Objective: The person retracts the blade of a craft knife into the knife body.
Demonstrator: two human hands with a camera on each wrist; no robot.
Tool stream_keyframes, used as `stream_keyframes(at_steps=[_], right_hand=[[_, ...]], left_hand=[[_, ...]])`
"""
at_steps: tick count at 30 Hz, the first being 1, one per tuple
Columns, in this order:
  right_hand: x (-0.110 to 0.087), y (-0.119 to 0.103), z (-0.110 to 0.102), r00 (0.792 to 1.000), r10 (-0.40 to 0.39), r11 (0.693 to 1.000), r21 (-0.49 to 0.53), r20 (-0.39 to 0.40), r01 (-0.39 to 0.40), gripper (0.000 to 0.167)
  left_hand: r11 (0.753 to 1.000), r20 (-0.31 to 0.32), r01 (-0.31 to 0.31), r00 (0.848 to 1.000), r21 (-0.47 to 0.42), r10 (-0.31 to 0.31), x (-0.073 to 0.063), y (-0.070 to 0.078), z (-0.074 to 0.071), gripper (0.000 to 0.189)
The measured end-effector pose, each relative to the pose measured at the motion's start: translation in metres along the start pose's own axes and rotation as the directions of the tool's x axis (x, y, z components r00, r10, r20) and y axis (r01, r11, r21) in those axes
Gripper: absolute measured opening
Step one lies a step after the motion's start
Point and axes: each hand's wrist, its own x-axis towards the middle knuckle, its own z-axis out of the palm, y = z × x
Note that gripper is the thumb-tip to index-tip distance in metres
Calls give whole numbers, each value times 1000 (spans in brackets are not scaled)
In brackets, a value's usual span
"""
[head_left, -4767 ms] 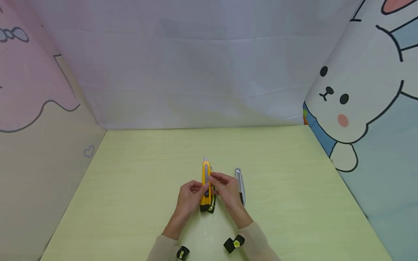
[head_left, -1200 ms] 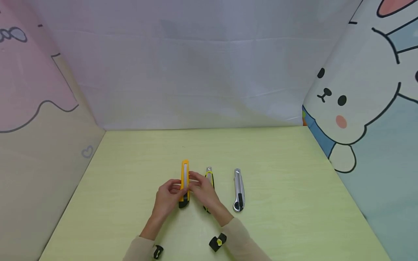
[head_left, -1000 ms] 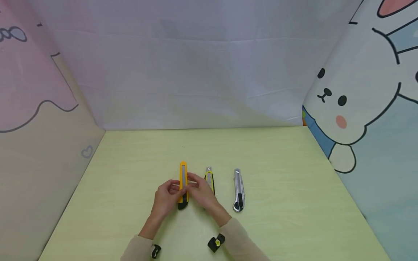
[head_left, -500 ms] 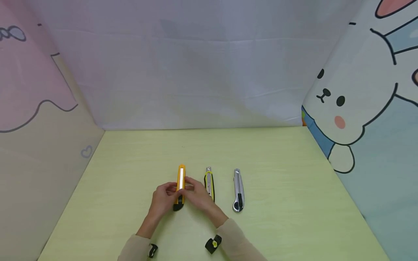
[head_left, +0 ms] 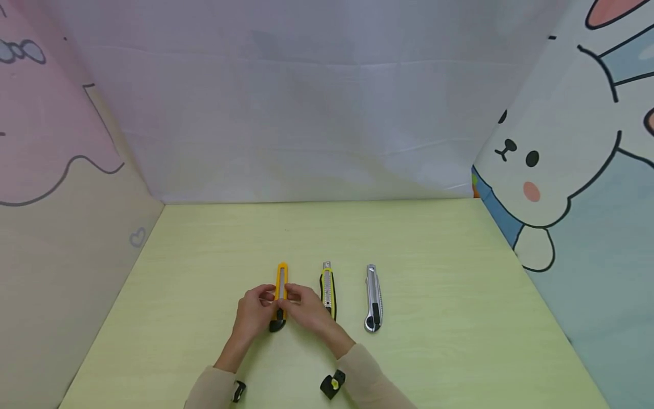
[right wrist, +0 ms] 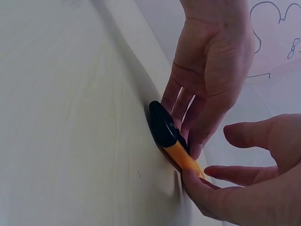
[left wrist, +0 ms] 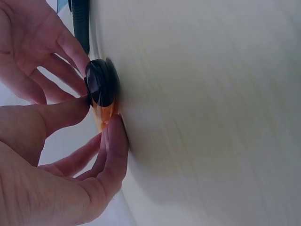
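My left hand (head_left: 254, 311) pinches a yellow utility knife (head_left: 281, 279) with a black end, thumb on its top and fingers along its side, as the left wrist view shows. No blade is seen beyond its tip. The knife lies at or just above the tabletop. My right hand (head_left: 306, 307) touches the knife's other side with its fingertips; in the right wrist view its thumb (right wrist: 244, 134) stands off the knife. A yellow-and-black utility knife (head_left: 327, 287) lies just right of this hand, its lower end partly hidden by the wrist. Farther right lies a silver utility knife (head_left: 374, 298).
The pale yellow-green table (head_left: 439, 255) meets a white cloth backdrop (head_left: 317, 125) at its far edge. Printed cartoon sheets stand at the left (head_left: 66, 244) and right (head_left: 587, 244). Black straps with small devices are on both wrists.
Both hands have moved left with the yellow knife, away from the yellow-and-black one, and lowered it toward the table. Its blade tip, visible in the oldest frame, no longer shows.
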Motion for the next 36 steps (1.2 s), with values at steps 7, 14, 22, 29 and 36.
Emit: stream_keyframes(at_steps=[7, 14, 22, 29, 36], right_hand=[[-4, 0, -1, 1000, -23, 1000, -5, -9, 23, 43], [-3, 7, -7, 997, -55, 998, 17, -61, 56, 31], [-3, 14, -21, 982, -43, 995, 81, -185, 59, 21], [-7, 19, -39, 969, -78, 981, 157, -235, 117, 17], [-13, 25, -61, 959, -97, 974, 171, -267, 146, 16]], left_hand=[[1000, -5, -7, 1000, 8, 7, 0, 0, 0, 34], [998, -56, -52, 997, 26, 54, 1, 0, 3, 29], [999, -107, -51, 993, -3, 51, 3, -1, 9, 22], [996, -141, -89, 986, 28, 92, 1, -2, 10, 21], [985, -190, -159, 967, 68, 169, 1, -6, 11, 17]])
